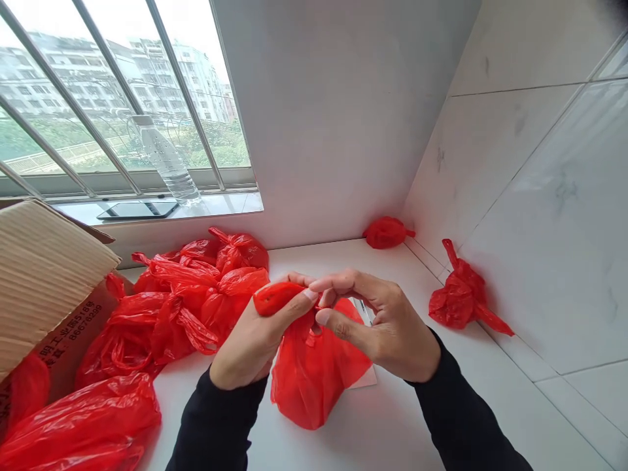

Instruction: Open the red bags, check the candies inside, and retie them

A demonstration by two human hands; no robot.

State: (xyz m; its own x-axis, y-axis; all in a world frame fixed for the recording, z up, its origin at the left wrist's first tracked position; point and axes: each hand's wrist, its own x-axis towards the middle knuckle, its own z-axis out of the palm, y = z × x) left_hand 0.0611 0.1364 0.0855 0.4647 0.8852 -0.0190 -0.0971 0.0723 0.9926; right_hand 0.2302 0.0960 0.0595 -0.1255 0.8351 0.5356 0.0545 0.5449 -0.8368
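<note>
Between my hands hangs a red plastic bag [311,383], its body bulging just above the white tabletop. My left hand [260,340] is wrapped round the bag's gathered upper part, thumb pressed on top. The fingers and thumb of my right hand [375,320] curl in from the other side and pinch at the bag's neck, close to my left thumb. What lies inside the bag is hidden. Behind my right hand a flat pale item with a metal clip [364,313] shows in part, mostly covered by the bag and hand.
Several knotted red bags [196,281] are piled at the left beside a cardboard box [53,268]. Two more red bags, one small [386,233] and one with long ends [458,294], lie by the right wall. A water bottle [169,163] and a dark tablet [139,209] rest on the windowsill.
</note>
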